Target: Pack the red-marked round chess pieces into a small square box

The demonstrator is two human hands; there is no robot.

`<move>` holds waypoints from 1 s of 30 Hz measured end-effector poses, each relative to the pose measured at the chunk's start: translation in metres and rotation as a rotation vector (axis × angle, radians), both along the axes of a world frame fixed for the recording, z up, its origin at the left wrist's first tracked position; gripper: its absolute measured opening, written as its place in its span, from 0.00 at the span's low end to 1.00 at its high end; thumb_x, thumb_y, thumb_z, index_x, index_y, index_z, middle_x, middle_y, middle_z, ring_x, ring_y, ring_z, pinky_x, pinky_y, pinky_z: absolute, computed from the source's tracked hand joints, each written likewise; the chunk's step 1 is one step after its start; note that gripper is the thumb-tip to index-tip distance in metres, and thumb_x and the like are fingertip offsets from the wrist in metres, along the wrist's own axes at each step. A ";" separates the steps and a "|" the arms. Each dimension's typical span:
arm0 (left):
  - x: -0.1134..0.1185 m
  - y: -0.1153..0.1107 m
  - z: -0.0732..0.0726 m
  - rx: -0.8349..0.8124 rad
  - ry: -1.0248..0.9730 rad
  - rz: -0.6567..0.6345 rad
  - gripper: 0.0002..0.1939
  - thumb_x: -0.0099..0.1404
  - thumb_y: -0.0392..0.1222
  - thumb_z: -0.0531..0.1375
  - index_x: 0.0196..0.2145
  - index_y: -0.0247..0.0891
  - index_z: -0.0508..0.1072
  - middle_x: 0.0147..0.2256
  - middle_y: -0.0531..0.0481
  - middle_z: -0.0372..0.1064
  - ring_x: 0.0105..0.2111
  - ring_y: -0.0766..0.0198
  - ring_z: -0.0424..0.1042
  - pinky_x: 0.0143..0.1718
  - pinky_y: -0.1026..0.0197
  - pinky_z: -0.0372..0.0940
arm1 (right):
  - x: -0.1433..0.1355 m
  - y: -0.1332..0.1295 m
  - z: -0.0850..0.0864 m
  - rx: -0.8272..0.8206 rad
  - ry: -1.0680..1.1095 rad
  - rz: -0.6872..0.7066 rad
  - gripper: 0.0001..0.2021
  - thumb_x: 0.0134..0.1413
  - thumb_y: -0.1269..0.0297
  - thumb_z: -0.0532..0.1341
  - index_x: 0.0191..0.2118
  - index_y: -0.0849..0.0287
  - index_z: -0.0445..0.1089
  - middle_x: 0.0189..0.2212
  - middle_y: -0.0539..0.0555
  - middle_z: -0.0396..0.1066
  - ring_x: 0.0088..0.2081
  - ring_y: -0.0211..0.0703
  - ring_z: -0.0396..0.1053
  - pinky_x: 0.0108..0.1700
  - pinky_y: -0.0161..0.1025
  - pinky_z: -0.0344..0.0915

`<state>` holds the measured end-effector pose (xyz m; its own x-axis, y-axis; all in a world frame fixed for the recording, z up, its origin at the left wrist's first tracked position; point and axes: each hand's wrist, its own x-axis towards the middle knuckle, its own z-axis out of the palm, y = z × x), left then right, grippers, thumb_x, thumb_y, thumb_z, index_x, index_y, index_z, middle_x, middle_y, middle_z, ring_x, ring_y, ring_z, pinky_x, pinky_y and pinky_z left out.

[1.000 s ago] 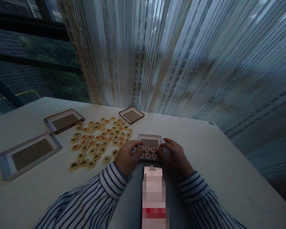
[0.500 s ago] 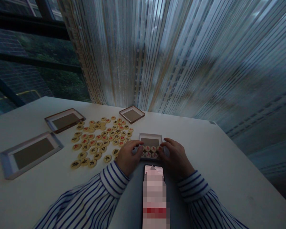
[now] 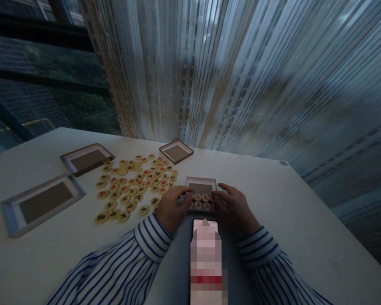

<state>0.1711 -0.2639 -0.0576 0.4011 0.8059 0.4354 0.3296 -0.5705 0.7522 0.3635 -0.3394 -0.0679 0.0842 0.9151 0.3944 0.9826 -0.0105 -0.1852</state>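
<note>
A small shallow box [image 3: 202, 188] lies between my hands, with two short rows of red-lettered Chinese chess pieces [image 3: 197, 198] at its near end. My left hand [image 3: 174, 207] curls round the left wall, thumb and forefinger over the rim beside the end pieces. On the other side, my right hand [image 3: 233, 207] is closed with its fingertips on the rightmost chess piece [image 3: 213, 198], which they partly cover. The undersides of both hands are hidden. To the left lie many loose round chess pieces [image 3: 131, 182], lettered in red or black.
Two box parts, a pale tray [image 3: 12, 218] and a brown-edged lid [image 3: 71, 169], lie at the left of the white table [image 3: 288, 220]. Another brown-edged lid [image 3: 177, 151] sits near the back edge. A phone [image 3: 205, 250] lies close in front of the box. String curtains [image 3: 190, 76] hang behind.
The fingers of my right hand have shifted slightly at the rightmost chess piece. My left hand stays at the box's left side; the view has moved a little.
</note>
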 end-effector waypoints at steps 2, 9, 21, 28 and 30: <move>0.000 0.000 0.000 0.005 0.004 0.002 0.10 0.57 0.39 0.54 0.33 0.37 0.74 0.33 0.46 0.75 0.33 0.61 0.72 0.37 0.58 0.67 | -0.001 0.000 0.001 -0.005 -0.017 -0.006 0.13 0.50 0.70 0.55 0.40 0.54 0.73 0.48 0.59 0.67 0.48 0.50 0.64 0.48 0.53 0.59; 0.000 -0.001 0.000 0.001 0.007 -0.001 0.10 0.57 0.38 0.54 0.33 0.37 0.74 0.33 0.46 0.75 0.34 0.61 0.72 0.37 0.58 0.67 | -0.004 -0.002 0.004 -0.038 -0.026 -0.021 0.12 0.49 0.70 0.55 0.39 0.54 0.73 0.49 0.59 0.67 0.49 0.52 0.64 0.48 0.55 0.57; -0.001 0.000 0.000 0.019 0.021 -0.019 0.10 0.58 0.38 0.54 0.34 0.35 0.74 0.34 0.44 0.74 0.34 0.60 0.72 0.38 0.57 0.66 | -0.005 -0.002 0.006 -0.063 -0.024 -0.029 0.12 0.50 0.70 0.56 0.39 0.55 0.72 0.49 0.59 0.67 0.49 0.53 0.63 0.49 0.55 0.57; -0.001 0.001 -0.002 0.052 0.016 -0.020 0.09 0.58 0.37 0.54 0.33 0.36 0.74 0.33 0.46 0.74 0.34 0.61 0.72 0.37 0.58 0.67 | -0.005 -0.002 0.006 -0.052 -0.005 -0.025 0.13 0.52 0.69 0.54 0.41 0.55 0.71 0.49 0.58 0.67 0.49 0.49 0.63 0.49 0.52 0.56; 0.000 0.001 -0.003 0.064 0.011 -0.020 0.09 0.58 0.37 0.54 0.33 0.37 0.74 0.33 0.46 0.74 0.34 0.61 0.72 0.38 0.58 0.67 | -0.005 -0.002 0.006 -0.070 -0.006 -0.023 0.13 0.52 0.69 0.54 0.41 0.55 0.71 0.49 0.58 0.67 0.49 0.50 0.63 0.49 0.52 0.56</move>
<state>0.1707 -0.2630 -0.0603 0.4216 0.7684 0.4815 0.3256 -0.6238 0.7105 0.3587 -0.3414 -0.0619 0.1037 0.9384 0.3297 0.9830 -0.0463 -0.1774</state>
